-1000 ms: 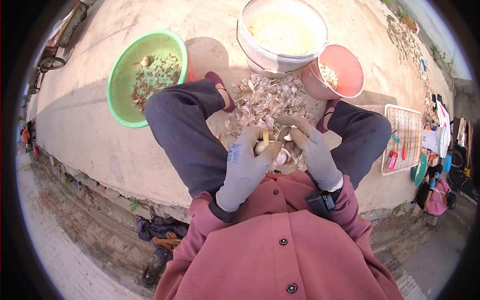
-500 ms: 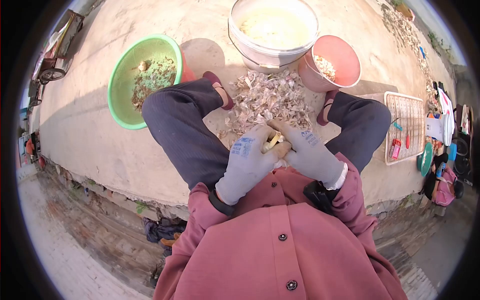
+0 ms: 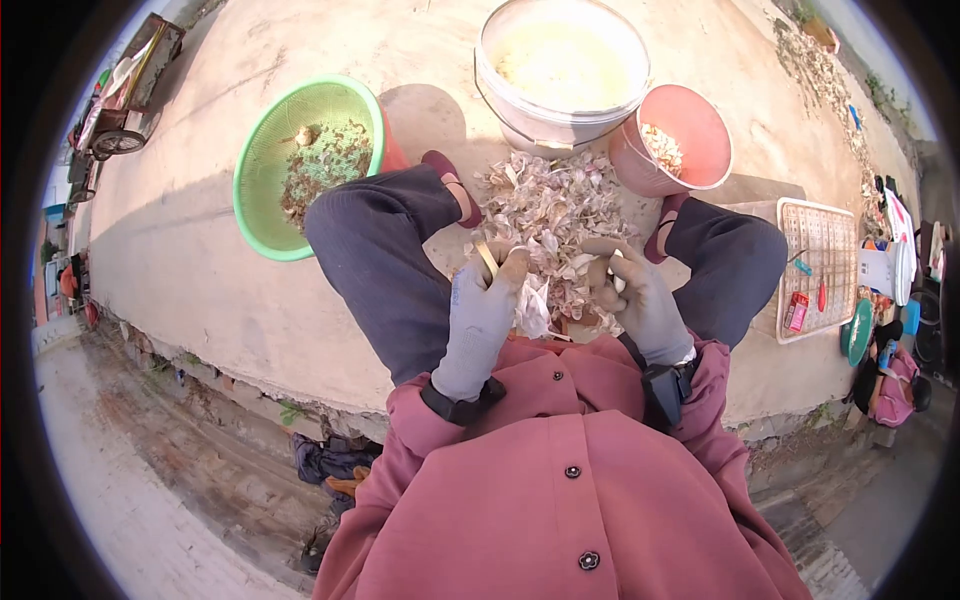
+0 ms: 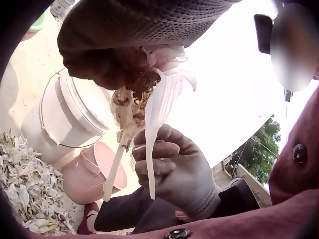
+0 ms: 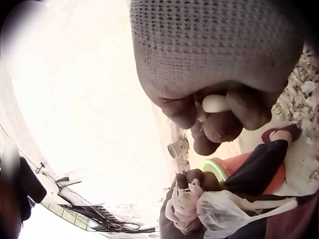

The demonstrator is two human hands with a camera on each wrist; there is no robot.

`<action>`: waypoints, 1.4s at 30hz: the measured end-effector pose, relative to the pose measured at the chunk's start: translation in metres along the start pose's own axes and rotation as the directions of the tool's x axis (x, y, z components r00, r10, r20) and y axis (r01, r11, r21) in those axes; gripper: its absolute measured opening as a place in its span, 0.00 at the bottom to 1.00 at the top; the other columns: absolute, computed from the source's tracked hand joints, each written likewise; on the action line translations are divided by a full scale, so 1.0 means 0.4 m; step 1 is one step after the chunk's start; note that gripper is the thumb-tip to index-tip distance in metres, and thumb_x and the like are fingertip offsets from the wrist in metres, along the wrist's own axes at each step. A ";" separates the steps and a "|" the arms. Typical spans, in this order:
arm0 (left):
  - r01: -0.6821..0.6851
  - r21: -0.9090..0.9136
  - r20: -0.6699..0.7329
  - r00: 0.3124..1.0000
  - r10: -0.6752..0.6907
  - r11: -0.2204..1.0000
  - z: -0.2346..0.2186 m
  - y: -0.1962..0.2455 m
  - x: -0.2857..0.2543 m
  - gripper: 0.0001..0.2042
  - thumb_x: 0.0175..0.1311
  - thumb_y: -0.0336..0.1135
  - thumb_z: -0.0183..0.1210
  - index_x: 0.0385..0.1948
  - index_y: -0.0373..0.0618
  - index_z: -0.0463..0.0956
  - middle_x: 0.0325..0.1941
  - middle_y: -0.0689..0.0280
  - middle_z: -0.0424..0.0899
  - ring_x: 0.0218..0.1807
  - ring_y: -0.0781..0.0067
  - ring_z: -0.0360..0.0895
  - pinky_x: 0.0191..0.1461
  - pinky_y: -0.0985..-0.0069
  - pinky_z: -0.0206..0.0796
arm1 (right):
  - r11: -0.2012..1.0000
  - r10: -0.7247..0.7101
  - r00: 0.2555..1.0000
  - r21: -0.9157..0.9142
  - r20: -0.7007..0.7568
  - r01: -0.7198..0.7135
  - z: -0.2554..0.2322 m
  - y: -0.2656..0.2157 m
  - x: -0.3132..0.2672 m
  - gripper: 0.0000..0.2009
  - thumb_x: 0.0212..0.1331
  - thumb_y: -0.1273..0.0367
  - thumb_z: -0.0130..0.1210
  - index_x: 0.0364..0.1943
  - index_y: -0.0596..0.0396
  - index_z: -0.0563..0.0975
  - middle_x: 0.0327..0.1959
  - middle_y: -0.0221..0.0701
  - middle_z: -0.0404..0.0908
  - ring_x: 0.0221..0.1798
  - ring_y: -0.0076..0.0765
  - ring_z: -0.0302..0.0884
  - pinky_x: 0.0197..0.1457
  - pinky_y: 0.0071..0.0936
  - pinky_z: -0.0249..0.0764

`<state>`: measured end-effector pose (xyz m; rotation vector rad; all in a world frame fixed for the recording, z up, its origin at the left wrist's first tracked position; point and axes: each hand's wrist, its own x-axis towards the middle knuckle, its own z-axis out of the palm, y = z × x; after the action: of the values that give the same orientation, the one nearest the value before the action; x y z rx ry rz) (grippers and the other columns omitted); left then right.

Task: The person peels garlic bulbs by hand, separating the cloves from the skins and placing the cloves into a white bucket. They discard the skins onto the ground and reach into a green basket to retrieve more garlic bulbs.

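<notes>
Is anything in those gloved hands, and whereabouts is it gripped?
The left hand grips a garlic head around its bulb, stalk sticking out. The right hand holds a pale clove by its sides.

Cannot see all of the left hand [image 4: 144, 30] in the left wrist view: cut off by the top edge. Can see only part of the garlic bulb [image 4: 137, 102], tucked behind its fingers. Likewise, cannot see the whole clove [image 5: 215, 103], half covered between the fingers of the right hand [image 5: 214, 55]. Cannot make out the washed-out contents [image 3: 565, 65] beyond the fingers.
</notes>
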<state>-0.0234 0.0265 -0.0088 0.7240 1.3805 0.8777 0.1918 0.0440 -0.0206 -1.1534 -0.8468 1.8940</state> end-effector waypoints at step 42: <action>-0.081 -0.269 0.179 0.975 0.132 0.960 0.100 0.048 -0.073 0.16 0.70 0.28 0.57 0.56 0.36 0.70 0.39 0.66 0.79 0.34 0.83 0.77 0.36 0.83 0.73 | 0.939 -0.328 0.910 -0.194 -0.254 0.284 0.182 -0.136 -0.019 0.20 0.75 0.56 0.47 0.30 0.57 0.75 0.22 0.23 0.69 0.24 0.18 0.59 0.27 0.21 0.59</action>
<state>0.0148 0.0139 0.0257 0.6667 1.0355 1.0237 0.1416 0.0537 0.0550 -1.2640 -0.9606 1.3881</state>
